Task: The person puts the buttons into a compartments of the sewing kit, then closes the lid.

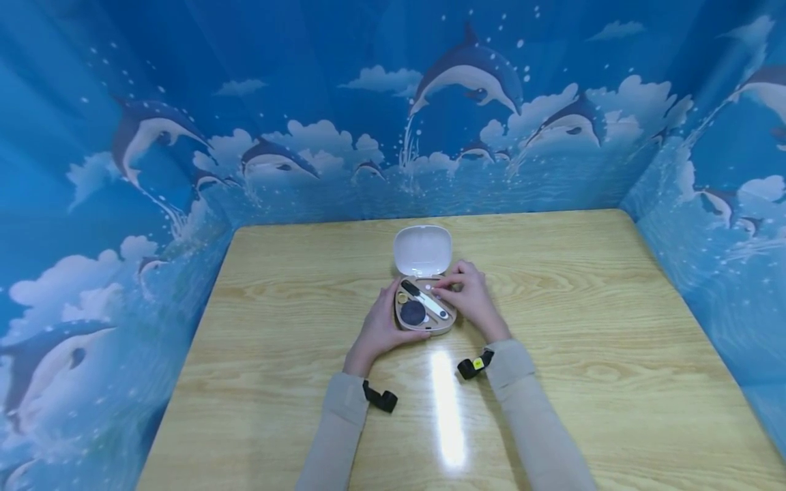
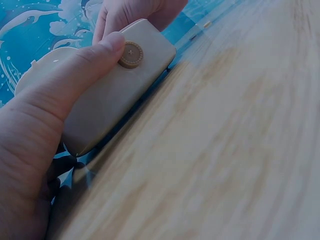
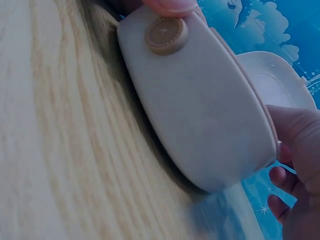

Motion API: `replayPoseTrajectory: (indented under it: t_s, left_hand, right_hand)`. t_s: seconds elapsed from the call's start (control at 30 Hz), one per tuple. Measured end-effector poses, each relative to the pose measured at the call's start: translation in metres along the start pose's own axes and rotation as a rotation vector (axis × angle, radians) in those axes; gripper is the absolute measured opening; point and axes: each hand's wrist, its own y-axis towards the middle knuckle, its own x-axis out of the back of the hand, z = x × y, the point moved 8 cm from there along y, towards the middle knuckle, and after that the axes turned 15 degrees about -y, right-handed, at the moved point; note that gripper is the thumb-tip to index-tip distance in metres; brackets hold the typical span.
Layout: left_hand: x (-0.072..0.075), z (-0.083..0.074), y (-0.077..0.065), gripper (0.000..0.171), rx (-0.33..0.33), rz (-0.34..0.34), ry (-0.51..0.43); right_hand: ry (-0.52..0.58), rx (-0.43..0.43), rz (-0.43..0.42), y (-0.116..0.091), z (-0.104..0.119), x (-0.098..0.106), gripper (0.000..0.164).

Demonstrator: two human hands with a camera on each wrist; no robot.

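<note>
From where I sit, the case [image 1: 443, 330] is on the table [image 1: 295, 327], between the two hands, its lid [image 1: 422, 249] tipped up at the far side. The left hand [image 1: 381, 326] has the case clamped: the fingers wrap the left side and the thumb lies along the front wall, its tip at the round button [image 2: 131, 52]. The right hand [image 1: 471, 294] bends in over the right rim, fingertips close together inside; I cannot tell whether they pinch anything. I judge the shell to be thin, hard plastic, light enough to skid if pushed, and the smooth, rounded walls probably give little bite to dry skin. I would take hold low on the side walls, as the left hand roughly does, and keep the thumb from bearing on the button, which may be the catch. The lid looks like the weak part, since leaning on it would strain the hinge, so I would not lift by it. Inside, the white tool [image 1: 428, 302] with a black end looks stiff and best taken by its long body; the dark disc [image 1: 413, 313] sits just beside it, and I would lift that by its edge. The small gold piece [image 1: 402, 298] seems fiddly, one for fingertips only.
</note>
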Motion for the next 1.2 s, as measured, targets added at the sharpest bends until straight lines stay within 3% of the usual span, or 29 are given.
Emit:
replayPoseTrajectory:
  t_s: [0.57, 1.2]
  left_hand:
    - [0.000, -0.004, 0.000, 0.127, -0.014, 0.005, -0.007]
    - [0.000, -0.002, 0.000, 0.130, -0.009, 0.008, -0.006]
  right_hand:
    - [0.049, -0.021, 0.016, -0.001, -0.001, -0.002, 0.009]
    - [0.082, -0.053, -0.003, 0.001, -0.004, 0.014, 0.012]
